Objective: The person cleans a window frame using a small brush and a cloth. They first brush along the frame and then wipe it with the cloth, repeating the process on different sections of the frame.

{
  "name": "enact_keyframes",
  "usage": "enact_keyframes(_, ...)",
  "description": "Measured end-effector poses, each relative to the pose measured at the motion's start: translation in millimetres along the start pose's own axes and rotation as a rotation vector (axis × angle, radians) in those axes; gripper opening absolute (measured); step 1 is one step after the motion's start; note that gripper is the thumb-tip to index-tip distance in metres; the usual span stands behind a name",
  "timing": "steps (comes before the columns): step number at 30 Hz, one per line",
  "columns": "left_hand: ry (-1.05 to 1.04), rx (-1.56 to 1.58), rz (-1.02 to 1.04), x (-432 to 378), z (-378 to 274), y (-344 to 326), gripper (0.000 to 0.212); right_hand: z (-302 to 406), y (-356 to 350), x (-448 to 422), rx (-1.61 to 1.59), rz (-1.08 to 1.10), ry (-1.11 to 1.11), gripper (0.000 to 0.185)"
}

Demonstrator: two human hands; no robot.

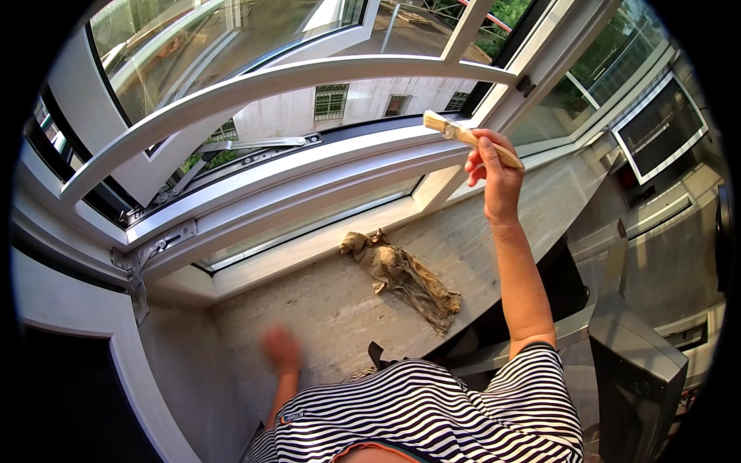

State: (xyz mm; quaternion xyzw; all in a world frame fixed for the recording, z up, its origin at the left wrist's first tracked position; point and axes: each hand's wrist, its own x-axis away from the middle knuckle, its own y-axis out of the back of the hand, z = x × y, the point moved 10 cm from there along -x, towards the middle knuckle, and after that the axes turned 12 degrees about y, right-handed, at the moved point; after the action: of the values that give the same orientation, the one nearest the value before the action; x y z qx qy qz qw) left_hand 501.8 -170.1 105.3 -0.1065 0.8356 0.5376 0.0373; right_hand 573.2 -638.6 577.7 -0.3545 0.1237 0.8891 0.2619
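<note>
My right hand (496, 168) grips the wooden handle of a flat bristle paintbrush (457, 133). The pale bristles point up and left, close to the lower rail of the white window frame (324, 151); I cannot tell whether they touch it. Over the stone-look windowsill (312, 289), at its left end, is my left hand (282, 349), blurred, so its fingers cannot be made out. A crumpled, dirty brown rag (399, 275) lies on the sill between the two hands.
An outward-opened sash (231, 52) hangs on a metal friction stay (255, 144). White bars (289, 75) cross the opening. At the left stands another white frame (87, 307) with metal hinge hardware (168, 237). A grey metal box-like unit (634, 353) and a framed screen panel (660, 127) are at the right.
</note>
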Motion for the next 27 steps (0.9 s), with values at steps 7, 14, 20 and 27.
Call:
enact_keyframes(7, -0.005, 0.040, 0.034, 2.0, 6.3, 1.4, 0.024, 13.6, -25.5, 10.9, 0.005, 0.181, -0.039, 0.022)
enact_keyframes(14, 0.041, 0.070, -0.004, -2.3, 8.1, -2.4, 0.038, -31.6, -57.6, -4.9, -0.054, 0.521, -0.297, 0.025)
enact_keyframes(20, -0.039, 0.005, -0.111, 2.2, -3.3, 1.5, 0.040, -25.4, 14.2, -69.2, 0.356, 0.361, 0.090, 0.014)
enact_keyframes(27, 0.025, 0.023, -0.051, -3.3, -22.8, 35.4, 0.041, -2.0, -130.9, -43.1, -0.078, 0.596, 0.091, 0.014)
